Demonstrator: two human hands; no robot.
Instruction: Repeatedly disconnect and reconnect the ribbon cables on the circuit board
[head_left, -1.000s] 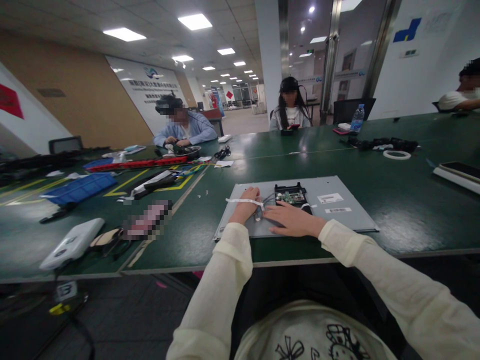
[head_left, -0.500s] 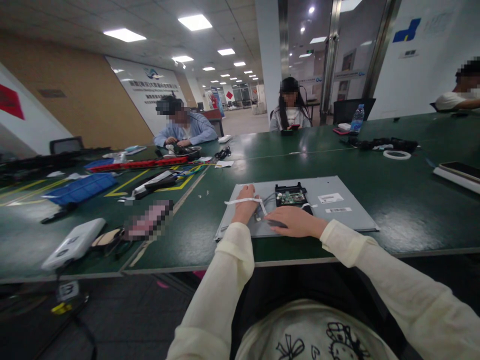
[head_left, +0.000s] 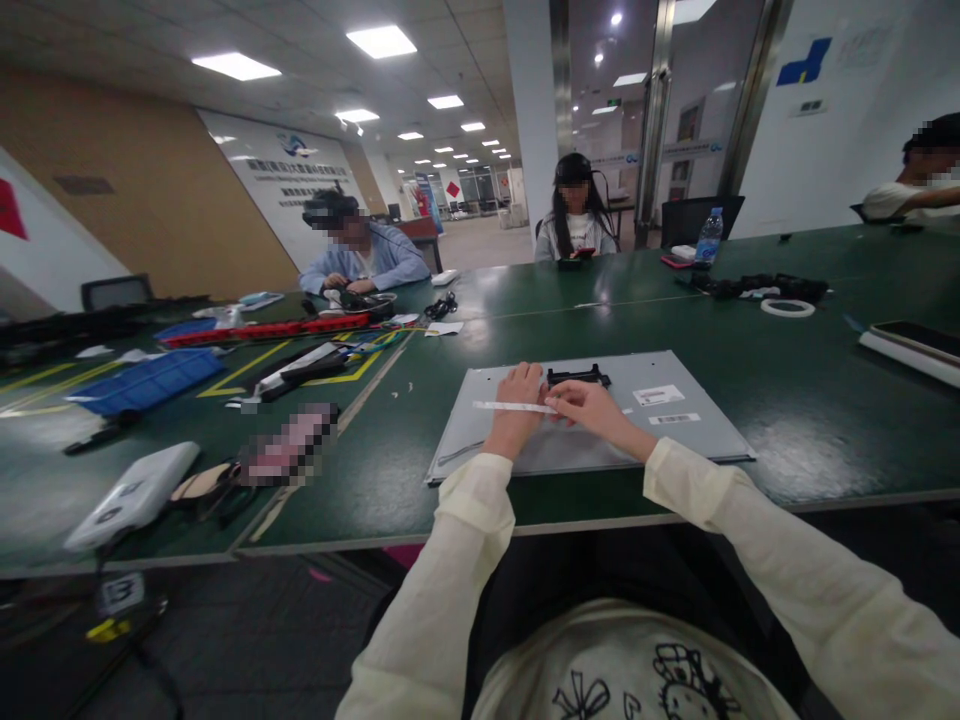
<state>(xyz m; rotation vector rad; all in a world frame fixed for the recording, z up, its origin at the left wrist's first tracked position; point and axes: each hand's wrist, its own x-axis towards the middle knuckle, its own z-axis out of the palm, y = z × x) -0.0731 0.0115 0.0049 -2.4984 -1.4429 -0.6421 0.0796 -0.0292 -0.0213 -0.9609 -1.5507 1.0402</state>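
Observation:
A flat grey panel [head_left: 517, 458] lies on the table in front of me. My left hand [head_left: 516, 412] rests over its left half with fingers curled downward; the fingertips are hidden. Across the back of that hand runs a thin white strip of tape [head_left: 502, 406], its left end free. My right hand [head_left: 592, 408] is closed in a pinch at the strip's right end, close beside the left fingers. Behind the hands shows a black frame [head_left: 577, 376]; the circuit board in it is covered by them. A thin grey strand [head_left: 459, 453] lies at the panel's front left.
At left are a white box-like device [head_left: 135, 495], a blurred pink item [head_left: 291, 445] and a blue bin [head_left: 146, 380]. To the right lie a white tape roll [head_left: 787, 309], dark cables [head_left: 765, 287] and a bottle [head_left: 709, 238]. Several people sit around the table.
My right hand has risen and pulled in closer to the left, now pinching the strip. My left hand has moved slightly right. The strip lies straighter, and the hands cover the circuit board.

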